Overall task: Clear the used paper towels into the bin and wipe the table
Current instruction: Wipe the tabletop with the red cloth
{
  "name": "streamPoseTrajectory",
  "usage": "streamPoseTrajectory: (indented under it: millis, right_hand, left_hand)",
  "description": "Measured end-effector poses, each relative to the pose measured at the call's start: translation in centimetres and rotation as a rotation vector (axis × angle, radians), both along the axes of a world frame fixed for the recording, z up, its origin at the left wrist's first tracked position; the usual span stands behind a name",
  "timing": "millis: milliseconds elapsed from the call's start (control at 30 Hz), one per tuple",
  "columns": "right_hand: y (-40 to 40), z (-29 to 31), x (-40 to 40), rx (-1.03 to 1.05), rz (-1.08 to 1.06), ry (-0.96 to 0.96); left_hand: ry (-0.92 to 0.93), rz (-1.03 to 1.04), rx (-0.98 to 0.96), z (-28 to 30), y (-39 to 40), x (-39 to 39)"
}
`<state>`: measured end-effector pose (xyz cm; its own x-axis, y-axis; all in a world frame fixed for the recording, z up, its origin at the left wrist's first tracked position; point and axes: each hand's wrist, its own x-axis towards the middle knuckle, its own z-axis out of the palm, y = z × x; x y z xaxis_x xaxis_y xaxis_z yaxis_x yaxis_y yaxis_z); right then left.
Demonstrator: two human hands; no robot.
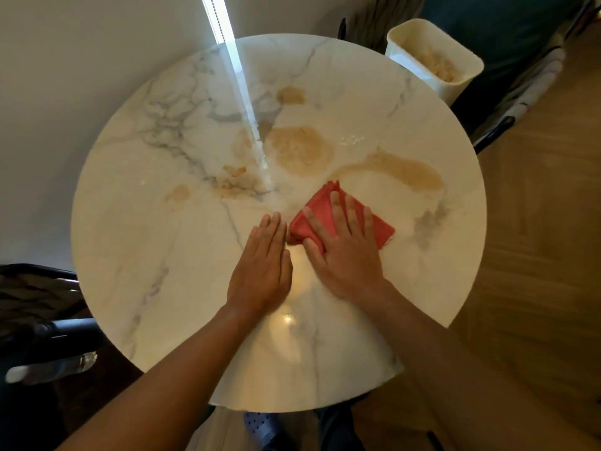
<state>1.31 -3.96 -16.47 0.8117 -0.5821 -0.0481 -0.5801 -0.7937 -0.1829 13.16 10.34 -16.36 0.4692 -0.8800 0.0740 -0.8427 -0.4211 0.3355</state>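
Red cloth [341,219] first — it's folded into a rough wedge, coral-red with stacked edges showing at its far tip and a thick fold along its left side. It lies flat on the round marble table [156,255], a little right of the middle and on my side of it, with its far corner close to the tail of a long tan spill [400,172].

My right hand [344,252] sits on top of it, palm down, fingers straight and spread across the fabric, thumb along the near left edge. Nothing is curled round it; I'm pressing it to the tabletop, and the cloth sticks out beyond my fingertips and to either side of them.

My left hand [263,268] lies flat on the bare marble just beside the cloth's left fold, fingers straight and together — whether the tips actually touch the fabric I can't tell.

Further out, the mess: a big tan puddle [299,151] near the table's centre, a smaller blot [290,95] beyond it, and paler smears [232,182] and a small spot [178,193] off to the left. A bright strip of light runs across the far half of the top.

Beyond the table's far right edge stands the white bin [461,78], with crumpled, tan-stained paper towels [439,66] inside. A dark chair [35,297] sits at the left, and wooden floor [536,255] shows on the right.
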Motion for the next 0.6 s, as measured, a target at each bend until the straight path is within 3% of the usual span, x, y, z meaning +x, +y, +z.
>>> streamPoseTrajectory:
  millis: [233,333,500,600]
  right_hand:
    - [-0.7,0.9,-8.7,-0.034,0.222,0.064]
    - [-3.3,0.9,-8.6,-0.049,0.116,0.071]
    - [-5.3,0.5,-0.2,-0.008,-0.211,0.047]
    - [-2.8,0.8,3.2,0.042,-0.172,0.017]
  left_hand:
    - [-0.002,-0.002,0.023,-0.1,0.0,0.1]
    - [-0.015,0.0,0.033,0.0,-0.1,-0.1]
    - [0.009,0.016,0.042,0.3,-0.1,-0.2]
    - [0.026,0.014,0.034,0.3,-0.1,-0.1]
